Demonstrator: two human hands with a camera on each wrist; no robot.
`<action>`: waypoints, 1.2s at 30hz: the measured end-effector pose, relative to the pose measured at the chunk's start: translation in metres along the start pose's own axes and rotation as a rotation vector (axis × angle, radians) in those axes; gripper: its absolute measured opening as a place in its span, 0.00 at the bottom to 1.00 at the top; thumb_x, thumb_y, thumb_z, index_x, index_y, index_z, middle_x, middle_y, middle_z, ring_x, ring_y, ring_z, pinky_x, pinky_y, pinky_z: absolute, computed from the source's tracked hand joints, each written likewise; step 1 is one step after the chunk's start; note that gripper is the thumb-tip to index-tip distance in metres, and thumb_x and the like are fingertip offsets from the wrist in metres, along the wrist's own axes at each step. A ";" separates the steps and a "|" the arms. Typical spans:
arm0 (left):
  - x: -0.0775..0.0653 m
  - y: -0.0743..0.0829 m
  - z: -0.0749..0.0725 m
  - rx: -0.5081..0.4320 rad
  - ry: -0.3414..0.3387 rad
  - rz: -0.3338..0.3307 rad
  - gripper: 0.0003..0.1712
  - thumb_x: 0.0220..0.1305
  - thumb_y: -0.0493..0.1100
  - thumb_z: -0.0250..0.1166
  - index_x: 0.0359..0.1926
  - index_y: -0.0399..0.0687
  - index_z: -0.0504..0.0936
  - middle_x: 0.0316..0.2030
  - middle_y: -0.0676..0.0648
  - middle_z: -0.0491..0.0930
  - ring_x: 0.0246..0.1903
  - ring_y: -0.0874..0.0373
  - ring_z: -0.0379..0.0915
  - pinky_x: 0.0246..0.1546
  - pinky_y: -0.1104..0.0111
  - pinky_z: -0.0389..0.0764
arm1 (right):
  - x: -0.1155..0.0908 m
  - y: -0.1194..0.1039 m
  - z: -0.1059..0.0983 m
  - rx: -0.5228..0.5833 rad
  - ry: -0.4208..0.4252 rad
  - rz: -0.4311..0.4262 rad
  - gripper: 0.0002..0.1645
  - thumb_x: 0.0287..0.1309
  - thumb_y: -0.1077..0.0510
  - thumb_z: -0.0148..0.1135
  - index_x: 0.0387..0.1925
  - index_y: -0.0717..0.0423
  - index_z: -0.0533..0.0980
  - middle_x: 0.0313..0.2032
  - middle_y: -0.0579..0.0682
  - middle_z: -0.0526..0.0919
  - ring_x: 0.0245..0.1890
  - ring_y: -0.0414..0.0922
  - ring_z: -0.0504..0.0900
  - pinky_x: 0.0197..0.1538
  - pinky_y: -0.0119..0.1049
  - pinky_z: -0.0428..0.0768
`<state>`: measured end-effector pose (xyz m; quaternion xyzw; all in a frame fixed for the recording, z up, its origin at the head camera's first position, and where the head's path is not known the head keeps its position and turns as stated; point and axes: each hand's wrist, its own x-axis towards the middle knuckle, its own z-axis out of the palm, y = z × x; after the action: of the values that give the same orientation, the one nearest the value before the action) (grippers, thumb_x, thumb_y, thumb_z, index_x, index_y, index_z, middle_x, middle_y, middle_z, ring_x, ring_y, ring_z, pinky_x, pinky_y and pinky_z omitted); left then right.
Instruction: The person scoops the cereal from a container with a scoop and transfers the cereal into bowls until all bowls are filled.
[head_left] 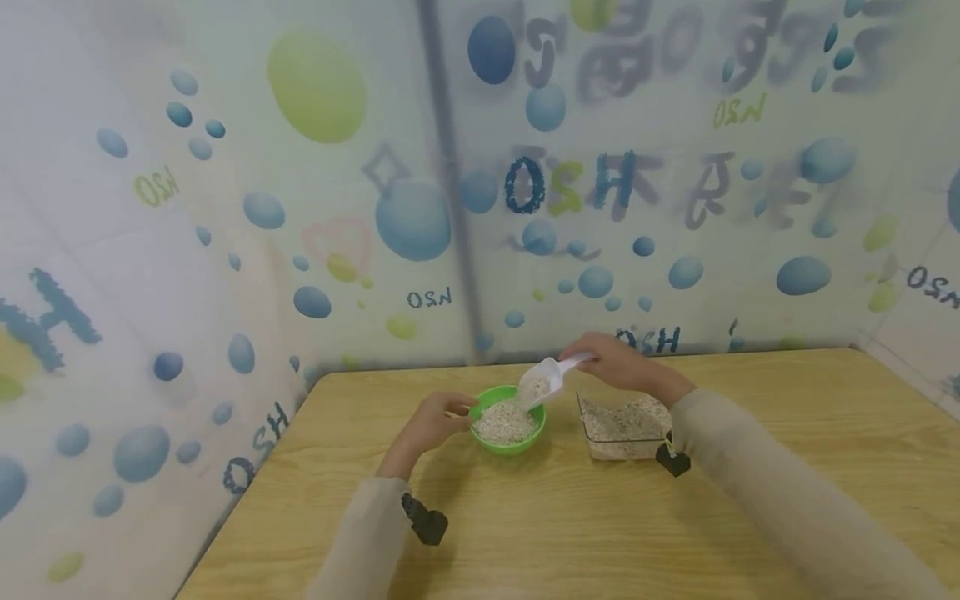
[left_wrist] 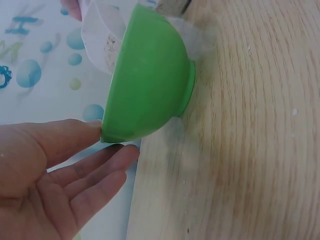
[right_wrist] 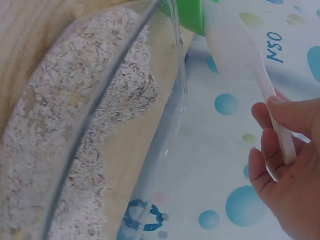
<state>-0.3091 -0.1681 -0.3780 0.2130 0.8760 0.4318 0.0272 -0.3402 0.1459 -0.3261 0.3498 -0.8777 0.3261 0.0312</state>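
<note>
A green bowl (head_left: 508, 448) partly filled with pale flakes (head_left: 504, 423) stands on the table. My left hand (head_left: 438, 418) holds its left edge, the thumb (left_wrist: 75, 135) against the rim and the fingertips close by. In my right hand (head_left: 618, 362) is the handle of a white scoop (head_left: 553, 377), gripped between thumb and curled fingers, as the right wrist view shows. The scoop tilts down over the bowl's right rim with flakes (head_left: 534, 388) in it. To the right, below my right forearm, a clear rectangular container (head_left: 622, 450) holds more flakes (right_wrist: 85, 85).
The wooden table (head_left: 540, 533) reaches back to a pale curtain (head_left: 360, 317) printed with blue and green bubbles. The container's upright walls stand close to the right wrist. A dark device (head_left: 427, 521) is strapped at the left wrist, another (head_left: 672, 458) at the right.
</note>
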 end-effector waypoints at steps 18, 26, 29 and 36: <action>-0.001 0.016 0.004 -0.049 -0.002 -0.132 0.18 0.61 0.30 0.58 0.53 0.29 0.74 0.46 0.31 0.75 0.32 0.45 0.80 0.35 0.61 0.80 | 0.004 -0.009 -0.012 -0.062 -0.072 -0.018 0.16 0.56 0.73 0.51 0.45 0.66 0.77 0.38 0.56 0.78 0.39 0.51 0.74 0.44 0.45 0.74; -0.001 0.016 0.005 -0.074 0.003 -0.138 0.18 0.61 0.29 0.57 0.53 0.28 0.73 0.46 0.29 0.74 0.33 0.43 0.79 0.34 0.62 0.80 | -0.002 -0.013 -0.007 -0.122 -0.082 -0.052 0.17 0.54 0.73 0.55 0.45 0.61 0.79 0.37 0.53 0.78 0.39 0.49 0.74 0.44 0.45 0.75; -0.001 0.016 0.005 -0.076 0.001 -0.137 0.19 0.61 0.29 0.57 0.53 0.28 0.73 0.46 0.29 0.74 0.33 0.43 0.80 0.34 0.62 0.80 | -0.004 -0.018 -0.005 -0.131 -0.082 -0.088 0.17 0.53 0.73 0.56 0.44 0.61 0.79 0.38 0.52 0.79 0.39 0.48 0.75 0.44 0.44 0.75; -0.001 0.015 0.006 -0.084 0.007 -0.143 0.19 0.60 0.29 0.58 0.53 0.29 0.73 0.45 0.30 0.75 0.32 0.43 0.80 0.33 0.62 0.81 | -0.006 -0.029 0.002 -0.149 -0.065 -0.137 0.15 0.53 0.71 0.58 0.42 0.60 0.80 0.37 0.49 0.79 0.38 0.46 0.74 0.44 0.43 0.74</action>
<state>-0.3016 -0.1562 -0.3700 0.1473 0.8701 0.4659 0.0640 -0.3169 0.1329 -0.3132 0.4159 -0.8741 0.2458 0.0509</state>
